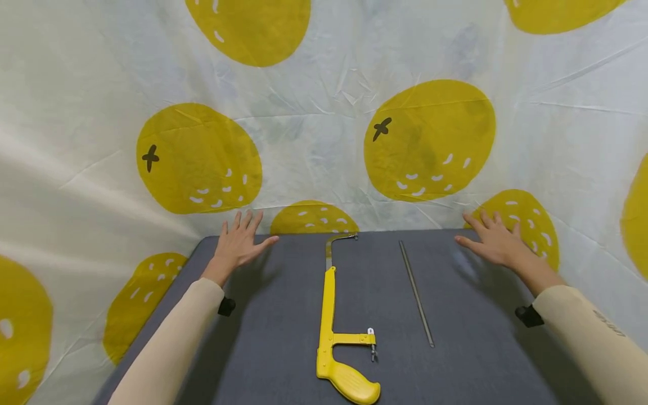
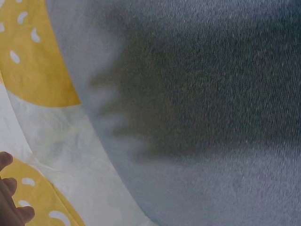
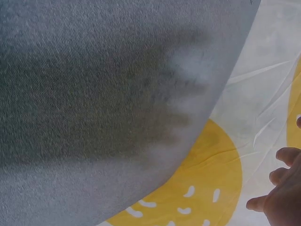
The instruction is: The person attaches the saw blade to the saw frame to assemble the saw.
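My left hand (image 1: 237, 246) hovers with spread fingers over the far left of the table, holding nothing. On the far right my right hand (image 1: 493, 241) is likewise spread and holds nothing. Between them lies a yellow hacksaw frame (image 1: 328, 304), its handle toward me and its metal end pointing away. No blade is fitted in it. A thin grey hacksaw blade (image 1: 417, 295) rests to the right of the frame, slightly slanted. In the wrist views only fingertips of the left hand (image 2: 13, 197) and part of the right hand (image 3: 284, 193) show at the edges, above their shadows.
The dark grey table (image 1: 283, 349) has rounded far corners. Behind and beside it hangs a white cloth (image 1: 314, 152) printed with large yellow fruit. A small black wrist camera (image 1: 226, 306) sits under the left sleeve, and another black camera (image 1: 529, 316) under the right.
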Demonstrator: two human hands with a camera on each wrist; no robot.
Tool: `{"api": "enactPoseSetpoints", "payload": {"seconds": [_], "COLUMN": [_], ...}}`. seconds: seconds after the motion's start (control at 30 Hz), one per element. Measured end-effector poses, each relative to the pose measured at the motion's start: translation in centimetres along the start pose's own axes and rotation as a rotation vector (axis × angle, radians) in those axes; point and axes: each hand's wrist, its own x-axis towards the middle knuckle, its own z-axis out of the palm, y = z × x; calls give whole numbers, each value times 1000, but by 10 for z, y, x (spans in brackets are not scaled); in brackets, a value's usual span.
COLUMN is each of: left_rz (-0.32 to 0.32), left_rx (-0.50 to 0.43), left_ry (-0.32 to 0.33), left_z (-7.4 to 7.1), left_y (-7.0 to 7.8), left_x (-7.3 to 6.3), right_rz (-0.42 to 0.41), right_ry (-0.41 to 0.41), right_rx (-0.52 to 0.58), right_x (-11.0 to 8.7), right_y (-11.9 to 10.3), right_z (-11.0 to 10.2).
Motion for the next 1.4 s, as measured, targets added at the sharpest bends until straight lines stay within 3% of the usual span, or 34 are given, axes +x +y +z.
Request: {"api": "enactPoseSetpoints", "payload": {"seconds": [0.43, 0.8, 1.03, 1.17, 1.4], "left_rz": [5, -14, -5, 3, 19], "left_rx": [-13, -24, -44, -81, -126], "left_ry": [22, 21, 28, 17, 25], "left_z": [6, -2, -8, -6, 2], "left_y": [6, 24, 42, 51, 72], "left_x": [-10, -24, -36, -48, -71], "right_rz": [-15, -57, -102, -101, -62], "right_ry": [23, 15, 76, 69, -3], "right_rx": [9, -6, -35, 17, 207], "right_x": [-6, -17, -35, -45, -60], "right_y": [-9, -28, -50, -68, -100], "right_z": [4, 11, 17, 18, 23]}}
